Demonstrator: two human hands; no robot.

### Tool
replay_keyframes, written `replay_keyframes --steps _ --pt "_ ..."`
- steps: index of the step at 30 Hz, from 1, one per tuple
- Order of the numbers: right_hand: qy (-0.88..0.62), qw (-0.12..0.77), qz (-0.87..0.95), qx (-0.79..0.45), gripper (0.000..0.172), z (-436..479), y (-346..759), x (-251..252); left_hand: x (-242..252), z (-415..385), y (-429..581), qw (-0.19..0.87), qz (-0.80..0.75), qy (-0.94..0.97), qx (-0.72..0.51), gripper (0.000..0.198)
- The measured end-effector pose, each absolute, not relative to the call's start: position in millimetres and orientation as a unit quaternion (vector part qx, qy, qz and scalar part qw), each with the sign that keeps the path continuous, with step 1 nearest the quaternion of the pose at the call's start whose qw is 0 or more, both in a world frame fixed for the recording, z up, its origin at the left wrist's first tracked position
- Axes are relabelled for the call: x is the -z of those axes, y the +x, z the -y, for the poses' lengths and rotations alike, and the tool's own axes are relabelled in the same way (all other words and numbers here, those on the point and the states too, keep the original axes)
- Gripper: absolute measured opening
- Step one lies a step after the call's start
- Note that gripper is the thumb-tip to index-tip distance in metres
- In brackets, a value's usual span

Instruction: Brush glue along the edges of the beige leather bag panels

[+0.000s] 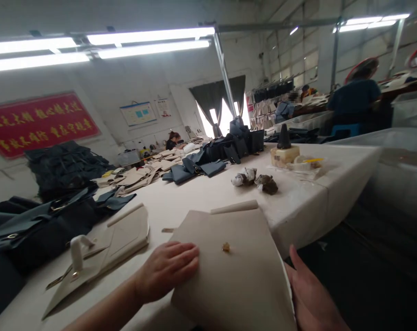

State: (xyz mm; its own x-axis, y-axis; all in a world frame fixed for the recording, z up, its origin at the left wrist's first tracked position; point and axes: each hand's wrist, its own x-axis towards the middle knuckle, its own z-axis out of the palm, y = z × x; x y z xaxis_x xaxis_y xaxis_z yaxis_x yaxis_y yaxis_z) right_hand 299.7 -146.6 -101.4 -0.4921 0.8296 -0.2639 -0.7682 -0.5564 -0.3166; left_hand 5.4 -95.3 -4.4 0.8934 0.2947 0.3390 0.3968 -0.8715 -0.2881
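L hand [167, 271] lying flat, open, on beige panel [232, 271] w/ glue crumb [226, 247]; R hand [310, 299] steadying its edge, grip unclear.

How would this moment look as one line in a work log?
left hand: flat on beige panel | right hand: at panel's right edge | small brown crumb on panel | worktable

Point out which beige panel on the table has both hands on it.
The large beige panel at the table's near edge: the left hand presses its left side, the right hand its right edge. The beige pieces beside it lie untouched.
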Motion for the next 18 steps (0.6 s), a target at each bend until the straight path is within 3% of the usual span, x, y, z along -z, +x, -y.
replay_keyframes --steps 3,6,8,11,14,18 --pt "-0.226 0.495 0.074 -0.836 0.083 145 286 109 40 93 -8 -0.028 0.308 -0.951 0.022 0.038" --pt "-0.288 0.551 0.098 -0.777 0.097 142 271 126 56 73 -16 -0.185 0.491 -0.844 0.113 0.040" --pt "-0.306 0.568 0.090 -0.759 0.085 140 265 134 56 55 -13 -0.233 0.570 -0.754 0.228 0.036" --pt "-0.270 0.524 -0.014 -0.808 0.059 139 266 132 50 31 10 -0.292 0.627 -0.678 0.249 0.059" --pt "-0.198 0.456 -0.083 -0.863 0.067 139 271 126 49 10 44 -0.355 0.657 -0.634 0.202 0.075" --pt "-0.178 0.477 -0.096 -0.855 0.058 138 276 128 62 -13 71 -0.366 0.655 -0.625 0.216 0.078"
